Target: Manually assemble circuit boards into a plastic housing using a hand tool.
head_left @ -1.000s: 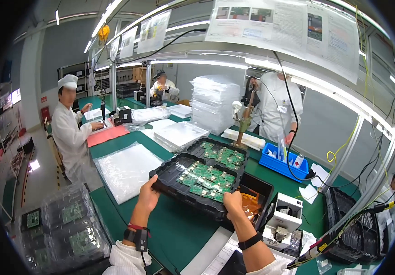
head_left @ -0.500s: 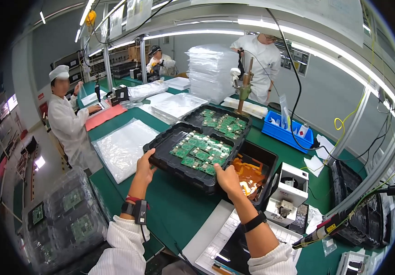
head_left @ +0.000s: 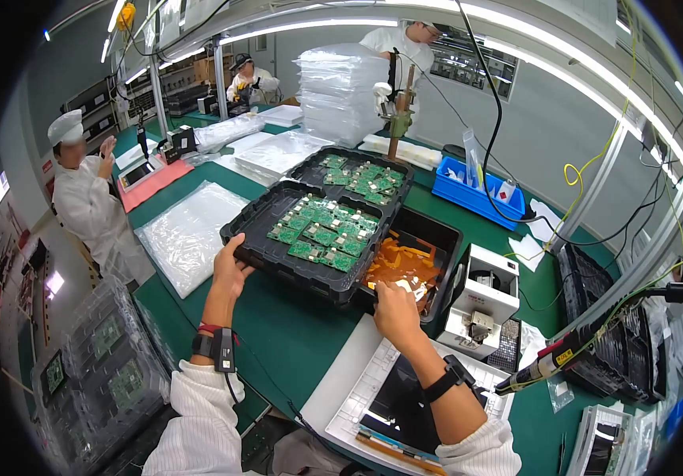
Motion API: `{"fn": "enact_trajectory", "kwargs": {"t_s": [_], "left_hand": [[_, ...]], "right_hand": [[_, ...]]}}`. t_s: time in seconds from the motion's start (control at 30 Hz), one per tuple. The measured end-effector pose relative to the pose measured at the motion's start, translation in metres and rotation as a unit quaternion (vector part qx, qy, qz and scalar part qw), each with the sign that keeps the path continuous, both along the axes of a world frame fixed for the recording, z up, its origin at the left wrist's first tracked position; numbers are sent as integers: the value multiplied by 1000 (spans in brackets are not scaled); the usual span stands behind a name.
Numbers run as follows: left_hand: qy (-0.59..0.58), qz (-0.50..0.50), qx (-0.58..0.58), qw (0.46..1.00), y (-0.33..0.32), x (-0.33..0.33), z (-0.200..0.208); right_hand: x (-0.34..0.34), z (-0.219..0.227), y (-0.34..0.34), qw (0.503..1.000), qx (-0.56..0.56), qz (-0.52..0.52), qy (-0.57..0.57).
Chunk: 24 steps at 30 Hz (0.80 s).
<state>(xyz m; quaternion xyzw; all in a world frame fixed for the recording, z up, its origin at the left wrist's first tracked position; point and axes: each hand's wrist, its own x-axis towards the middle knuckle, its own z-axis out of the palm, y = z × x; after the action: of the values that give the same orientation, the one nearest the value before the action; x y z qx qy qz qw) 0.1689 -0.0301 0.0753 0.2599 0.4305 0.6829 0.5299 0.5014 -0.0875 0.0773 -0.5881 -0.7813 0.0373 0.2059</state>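
Observation:
A black plastic tray (head_left: 258,218) full of green circuit boards (head_left: 329,230) sits tilted in front of me. My left hand (head_left: 230,270) grips its near left corner, thumb on the rim. A second black tray (head_left: 302,168) with more green boards lies just beyond it. Right of the trays, a deep black bin (head_left: 448,262) holds crumpled orange film strips (head_left: 405,262). At that bin's near edge is my right hand (head_left: 397,311), apart from the tray, with fingers curled closed. Its fingertips are mostly hidden, so whatever they pinch cannot be made out.
A white device (head_left: 480,297) stands right of the bin, near a blue box (head_left: 476,194). White panel parts (head_left: 420,397) lie below my right forearm. Bagged sheets (head_left: 195,234) lie left; stacked clear trays (head_left: 103,381) stand lower left. Co-workers are across and left.
My right hand has let go of the tray's near right edge and moved down to the bin's near edge. My left hand still holds the tray. The view has shifted right.

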Motion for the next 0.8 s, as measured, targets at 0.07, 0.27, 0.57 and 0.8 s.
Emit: {"fn": "enact_trajectory", "kwargs": {"t_s": [0.07, 0.27, 0.57, 0.8], "left_hand": [[-1, 1, -1, 1000, 0, 3, -3], [0, 11, -10, 1000, -4, 3, -13], [-10, 22, 18, 1000, 14, 19, -12], [-15, 45, 18, 999, 39, 35, 3]], "right_hand": [[3, -8, 1, 994, 94, 27, 47], [14, -14, -6, 991, 104, 74, 46], [22, -13, 15, 997, 63, 40, -36], [24, -5, 34, 993, 114, -10, -21]]}}
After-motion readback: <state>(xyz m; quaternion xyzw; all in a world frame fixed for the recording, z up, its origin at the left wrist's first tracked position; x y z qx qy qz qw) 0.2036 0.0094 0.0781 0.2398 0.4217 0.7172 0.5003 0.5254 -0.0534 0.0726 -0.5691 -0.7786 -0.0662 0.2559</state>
